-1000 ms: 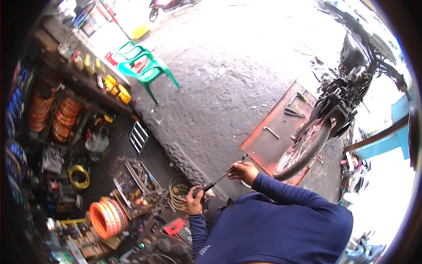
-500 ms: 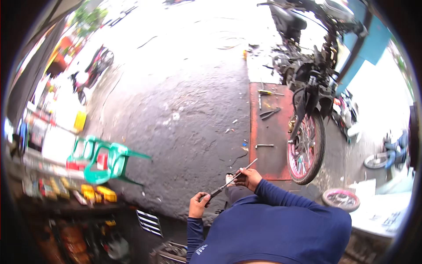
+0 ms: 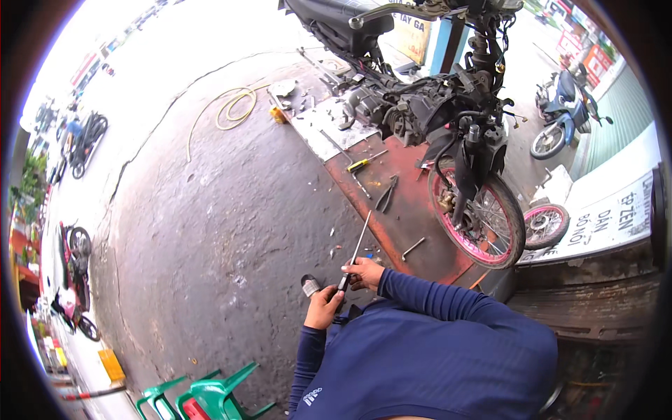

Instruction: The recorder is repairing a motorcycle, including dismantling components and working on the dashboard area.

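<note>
From my end I've got the left hand [image 3: 321, 308] gripping a screwdriver-like tool [image 3: 359, 241] by its black handle [image 3: 344, 282], right hand [image 3: 365, 274] closed where the slim straight metal shaft starts, near a scuffed, reddish flat plate [image 3: 420, 210].

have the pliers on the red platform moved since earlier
No: on the red platform the pliers still lie between the yellow-handled screwdriver and short metal tool.
</note>
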{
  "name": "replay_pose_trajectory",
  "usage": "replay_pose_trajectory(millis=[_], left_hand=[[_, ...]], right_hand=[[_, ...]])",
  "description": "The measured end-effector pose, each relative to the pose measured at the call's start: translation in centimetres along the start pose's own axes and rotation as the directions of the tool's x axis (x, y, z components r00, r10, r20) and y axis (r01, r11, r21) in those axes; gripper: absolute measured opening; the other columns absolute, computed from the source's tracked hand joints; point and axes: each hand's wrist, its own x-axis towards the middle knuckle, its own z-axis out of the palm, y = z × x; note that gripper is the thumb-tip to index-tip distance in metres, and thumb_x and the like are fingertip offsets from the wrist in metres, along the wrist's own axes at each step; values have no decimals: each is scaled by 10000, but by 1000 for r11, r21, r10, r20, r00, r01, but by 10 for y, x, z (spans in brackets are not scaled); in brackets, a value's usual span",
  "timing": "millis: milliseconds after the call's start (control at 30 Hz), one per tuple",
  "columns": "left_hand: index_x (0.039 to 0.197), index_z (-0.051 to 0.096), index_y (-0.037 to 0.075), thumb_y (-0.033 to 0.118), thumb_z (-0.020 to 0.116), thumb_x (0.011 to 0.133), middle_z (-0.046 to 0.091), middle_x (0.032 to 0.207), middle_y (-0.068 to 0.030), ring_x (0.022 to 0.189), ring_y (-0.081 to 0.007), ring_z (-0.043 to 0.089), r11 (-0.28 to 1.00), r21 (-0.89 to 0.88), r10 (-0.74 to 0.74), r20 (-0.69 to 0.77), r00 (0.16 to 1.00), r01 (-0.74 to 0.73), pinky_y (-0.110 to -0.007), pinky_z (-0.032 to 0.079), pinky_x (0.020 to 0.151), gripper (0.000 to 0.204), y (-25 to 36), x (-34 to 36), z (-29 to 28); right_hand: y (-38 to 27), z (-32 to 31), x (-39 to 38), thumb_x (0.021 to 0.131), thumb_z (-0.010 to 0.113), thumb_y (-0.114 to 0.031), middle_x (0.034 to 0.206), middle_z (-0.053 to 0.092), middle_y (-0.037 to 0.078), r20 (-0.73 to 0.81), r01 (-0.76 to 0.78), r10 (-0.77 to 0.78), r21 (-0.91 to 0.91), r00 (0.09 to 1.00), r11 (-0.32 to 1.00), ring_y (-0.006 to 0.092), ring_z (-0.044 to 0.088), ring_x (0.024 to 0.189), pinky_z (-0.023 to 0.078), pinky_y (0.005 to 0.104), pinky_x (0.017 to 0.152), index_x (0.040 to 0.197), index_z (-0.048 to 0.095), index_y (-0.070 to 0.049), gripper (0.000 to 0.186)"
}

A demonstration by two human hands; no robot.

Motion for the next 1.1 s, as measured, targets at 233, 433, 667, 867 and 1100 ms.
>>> replay_pose_trajectory(millis=[233,433,667,867,1100], left_hand=[[1212,523,-42,232,603,906,638,868,-53,755,-94,563,934,280,79,439,895,-221,-258,464,694,419,86,140,-99],[1090,605,-28,233,605,896,653,819,-56,724,-106,598,945,208,30,715,698,-253,-261,476,643,325,141,273,-107],[1090,612,6,222,574,906,649,872,-48,742,-120,610,987,89,21,752,659,-133,-268,487,631,286,181,434,-31],[1112,602,8,203,572,903,654,893,-60,723,-128,611,986,154,-98,849,519,-65,-269,491,617,288,189,507,4],[980,657,34,130,519,877,677,910,-98,743,-209,644,558,86,-89,995,43,-825,-342,523,655,197,100,599,-3]], right_hand=[[-55,57,72,843,654,-216,899,586,24,-241,134,-64,287,968,949,154,604,752,508,323,618,1044,492,-135,270],[-108,38,122,887,558,-162,846,563,22,-700,635,-371,151,610,758,137,586,741,522,326,620,999,517,-109,131],[-194,-12,139,909,495,-167,675,522,59,-855,771,-293,176,428,612,172,531,518,466,336,446,1058,476,-102,164],[-228,-27,160,865,575,-110,675,543,58,-896,561,-352,-149,272,814,144,512,443,428,292,395,989,495,-40,163],[-164,-34,228,774,696,-200,925,639,168,-875,-103,-481,-483,50,869,334,641,820,508,421,719,1038,540,2,368]])
